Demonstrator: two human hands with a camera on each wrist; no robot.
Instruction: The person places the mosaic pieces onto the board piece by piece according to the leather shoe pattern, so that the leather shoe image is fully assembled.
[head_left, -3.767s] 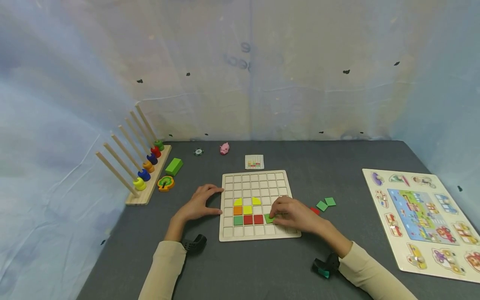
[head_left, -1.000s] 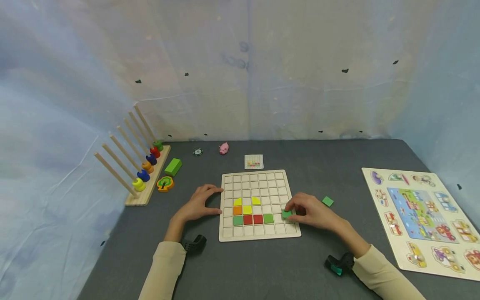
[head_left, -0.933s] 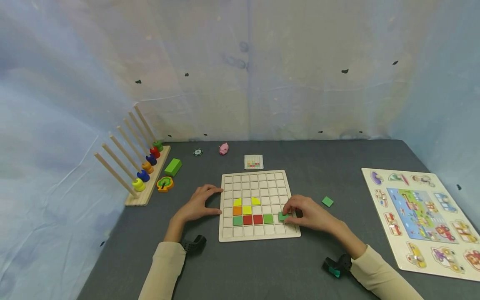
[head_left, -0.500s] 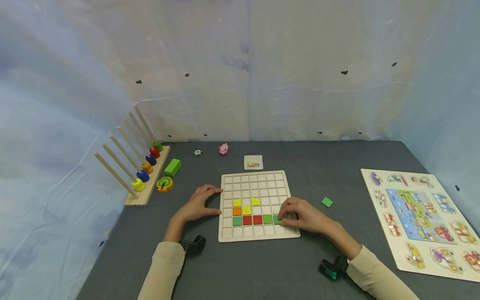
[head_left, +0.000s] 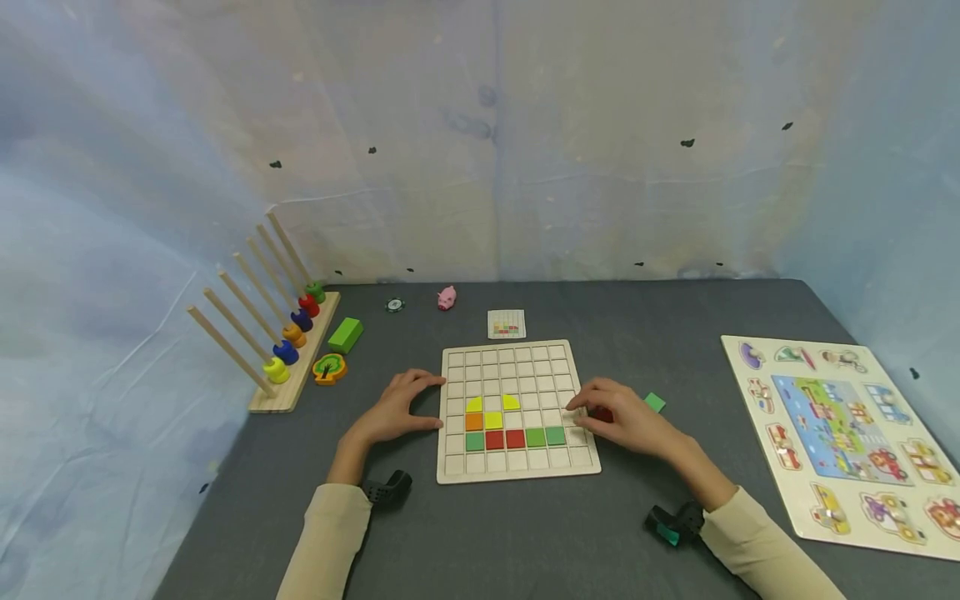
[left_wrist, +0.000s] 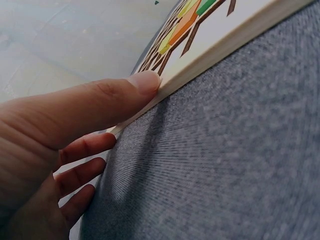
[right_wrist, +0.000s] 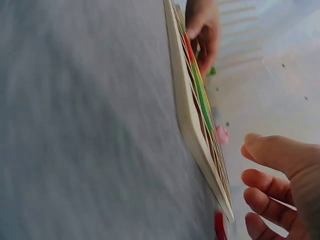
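Observation:
A wooden grid board (head_left: 517, 472) lies before me with coloured tiles in its cells. One row holds a green tile (head_left: 475, 442), two red tiles (head_left: 505, 439) and two more green tiles (head_left: 545, 437) to the right. Yellow tiles (head_left: 492, 420) and an orange tile (head_left: 474, 422) sit above. My left hand (head_left: 397, 407) touches the board's left edge with spread thumb and fingers (left_wrist: 115, 100). Over the right edge my right hand (head_left: 626, 419) hovers, fingers loosely bent, holding nothing. A red piece (right_wrist: 220, 225) lies beside the board, mostly hidden by that hand in the head view.
Right of the hand is a loose green tile (head_left: 655, 402). Behind the board lies a pattern card (head_left: 506, 324), with a pink pig (head_left: 447, 297) and a round chip (head_left: 395, 305) farther left. A peg stacker (head_left: 300, 367) stands left; a picture puzzle (head_left: 810, 517) lies right.
My right hand set a green tile into the cell right of the other green one, let go, and drew back up and right. The left hand stayed on the board's edge.

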